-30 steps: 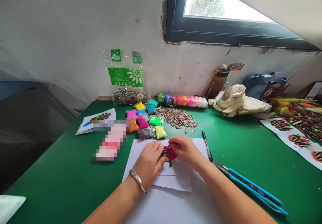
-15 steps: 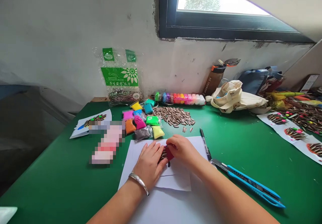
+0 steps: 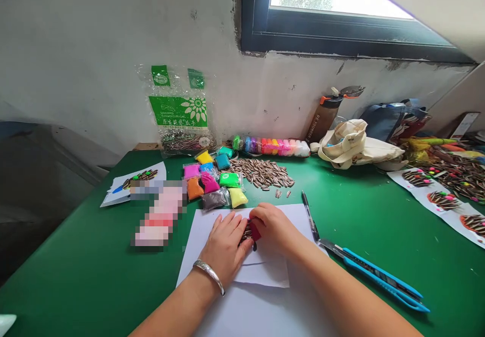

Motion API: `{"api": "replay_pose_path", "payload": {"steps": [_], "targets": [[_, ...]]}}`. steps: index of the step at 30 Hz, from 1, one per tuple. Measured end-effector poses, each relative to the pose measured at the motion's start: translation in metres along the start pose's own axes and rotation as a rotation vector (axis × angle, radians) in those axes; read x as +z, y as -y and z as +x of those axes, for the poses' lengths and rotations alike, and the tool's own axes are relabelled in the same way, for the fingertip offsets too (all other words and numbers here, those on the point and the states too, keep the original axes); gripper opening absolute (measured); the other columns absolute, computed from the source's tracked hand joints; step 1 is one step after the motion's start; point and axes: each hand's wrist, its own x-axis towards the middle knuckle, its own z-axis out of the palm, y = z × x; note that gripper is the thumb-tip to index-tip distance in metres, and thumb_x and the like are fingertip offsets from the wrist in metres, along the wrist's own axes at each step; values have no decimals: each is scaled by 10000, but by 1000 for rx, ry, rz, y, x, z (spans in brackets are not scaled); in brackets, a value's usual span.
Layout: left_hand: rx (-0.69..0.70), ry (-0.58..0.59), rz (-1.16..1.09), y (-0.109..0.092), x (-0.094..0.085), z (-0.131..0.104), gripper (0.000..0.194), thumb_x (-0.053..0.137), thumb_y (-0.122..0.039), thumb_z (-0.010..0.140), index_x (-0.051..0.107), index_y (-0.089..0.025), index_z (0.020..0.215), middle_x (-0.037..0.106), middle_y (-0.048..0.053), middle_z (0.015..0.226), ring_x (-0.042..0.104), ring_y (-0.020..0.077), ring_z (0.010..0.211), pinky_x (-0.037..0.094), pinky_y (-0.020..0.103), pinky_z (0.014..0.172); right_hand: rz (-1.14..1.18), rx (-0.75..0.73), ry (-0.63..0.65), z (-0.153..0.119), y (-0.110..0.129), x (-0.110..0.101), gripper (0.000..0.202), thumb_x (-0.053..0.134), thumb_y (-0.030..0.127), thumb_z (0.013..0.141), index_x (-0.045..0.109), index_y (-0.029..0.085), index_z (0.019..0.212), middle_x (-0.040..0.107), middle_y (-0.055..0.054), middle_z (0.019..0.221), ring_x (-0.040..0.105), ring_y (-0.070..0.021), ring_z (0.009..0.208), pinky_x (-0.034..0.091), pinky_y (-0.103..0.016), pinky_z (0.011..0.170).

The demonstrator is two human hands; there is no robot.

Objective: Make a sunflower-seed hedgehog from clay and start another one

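Note:
My left hand (image 3: 224, 243) lies flat with fingers stretched out on a small piece of white paper (image 3: 267, 275), holding it down. Between the hands shows a patch of striped sunflower seeds (image 3: 247, 233), partly covered by my left fingers. Beside the seeds is a flat dark red piece (image 3: 255, 232), seemingly modelling clay. My right hand (image 3: 276, 226) pinches at its upper right edge; the fingertips are partly hidden. A small dark bit sticks out below the red piece. Larger white sheets (image 3: 193, 236) lie underneath.
Bagged coloured clay (image 3: 215, 199) and a loose seed pile (image 3: 265, 173) lie beyond the paper. To the right are a black pen (image 3: 310, 215) and a blue utility knife (image 3: 382, 276), blade out. Finished seed hedgehogs (image 3: 443, 200) lie far right; a bottle (image 3: 322, 119) stands behind.
The view has shifted very slightly. Both hands keep nearly the same position on the paper, and nothing else has visibly moved.

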Motion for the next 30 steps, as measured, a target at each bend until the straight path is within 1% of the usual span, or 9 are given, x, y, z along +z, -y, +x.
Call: {"api": "replay_pose_path", "payload": {"steps": [6,9,11,14,17,25,28,30], "targets": [[-5,-2,12,0,2,0,389,479,-307,889,530,-134,1234,586,126,1238,467,309,1209,356,578,1006,-4,-22,-7,1,0,2,198,466,71,818,613,171,730,531,-12,715,481,-130,717,332,-217,635],[-6,-3,20,0,2,1,392,482,-308,888,532,-125,1231,583,131,1241,464,311,1214,354,578,1010,1,2,3,1,-2,-4,183,498,64,789,639,179,772,550,-7,714,490,-129,714,335,-216,637],[-7,0,24,0,2,1,387,481,-318,890,539,-123,1220,583,133,1241,465,312,1213,355,574,1011,-4,33,-13,0,-3,-9,170,524,68,771,650,181,784,558,-4,714,491,-126,701,334,-215,631],[-9,-6,18,-1,1,0,377,483,-325,891,547,-131,1207,587,129,1235,469,308,1211,361,565,1010,-46,42,-30,0,-5,-13,179,524,65,768,639,177,689,538,2,666,477,-120,666,315,-214,601],[-10,-18,8,-2,0,0,370,480,-321,891,546,-142,1208,592,125,1227,473,306,1207,365,566,1007,-99,22,-15,1,-4,-12,225,509,58,776,608,173,610,512,7,614,457,-119,641,294,-219,583],[-8,-10,12,-1,3,-1,383,483,-324,890,538,-144,1224,585,126,1239,462,309,1218,352,566,1018,-139,32,-16,2,-2,-3,222,500,68,785,600,169,616,519,5,626,449,-117,639,287,-221,583],[-9,-3,12,-1,2,0,388,489,-323,886,540,-135,1222,585,132,1238,462,313,1216,352,572,1015,-115,6,-23,3,-7,-4,219,496,76,792,614,174,636,531,5,628,464,-119,644,303,-217,588],[-10,6,8,-1,0,0,394,492,-330,884,540,-132,1221,581,133,1243,461,314,1217,353,573,1014,-117,-1,-71,5,-18,-9,209,489,87,804,641,179,694,562,-6,664,484,-128,668,329,-220,610]]}}
